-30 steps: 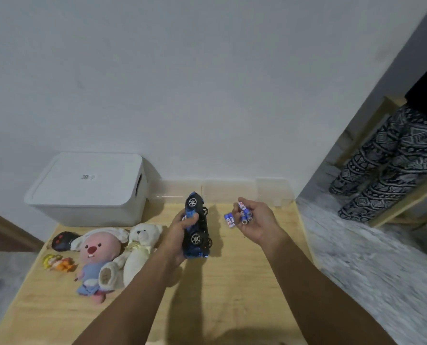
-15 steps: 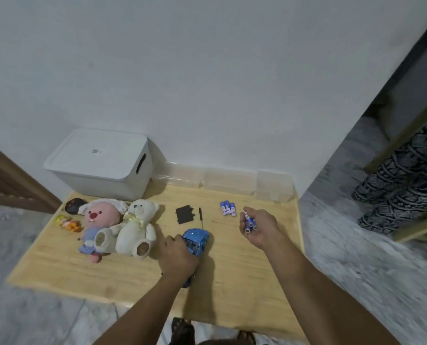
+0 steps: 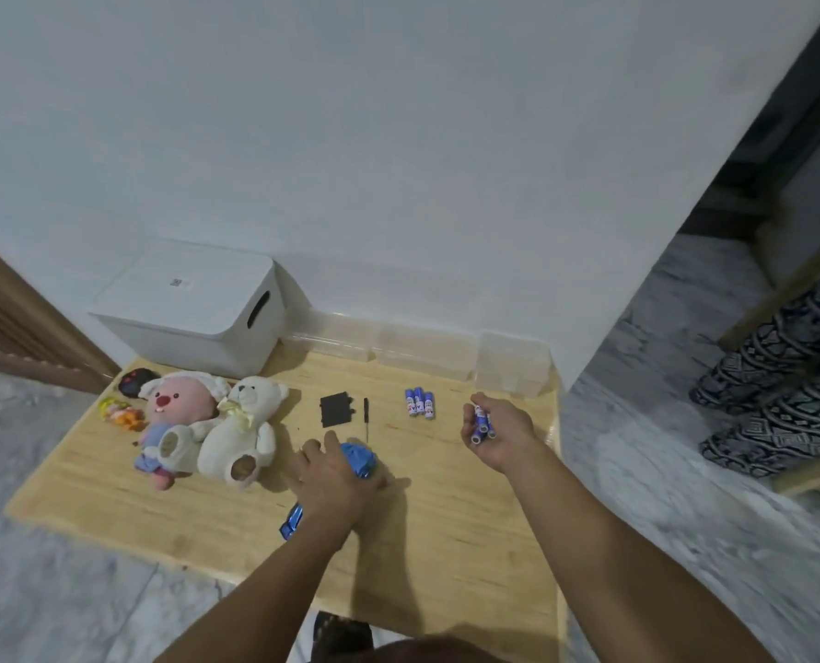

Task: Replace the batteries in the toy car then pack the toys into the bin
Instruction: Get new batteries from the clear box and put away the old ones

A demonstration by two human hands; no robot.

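Toy car: shiny blue plastic toy car [image 3: 357, 459] lies on the pale wooden table [image 3: 446, 543], near the middle; only its far end and a blue sliver at its near-left end show, the rest is under the hand.
Left hand: left hand [image 3: 333, 485] lies on top of the car, fingers curved over its body and grasping it; the car runs from beyond the knuckles back under the wrist.
Right hand: right hand [image 3: 498, 430] is held above the table's right side, palm turned left, fingers curled round a few blue-and-white cylindrical batteries [image 3: 482, 423]; well apart from the car, to its right.
Loose batteries: three more blue-and-white batteries [image 3: 419, 402] lie side by side on the table, far of the car and left of the right hand.
Cover and tool: flat black rectangular cover [image 3: 335, 410] and thin black screwdriver [image 3: 366, 413] lie just beside each other, far of the left hand.
Bin: white lidded plastic bin [image 3: 192, 308] stands at the far-left corner against the wall.
Soft toys: pink-faced plush doll [image 3: 171, 421] and cream teddy bear [image 3: 243, 423] lie touching, left of the car; small orange-and-yellow figure [image 3: 121, 413] and a dark rounded object [image 3: 135, 381] lie at the left edge.
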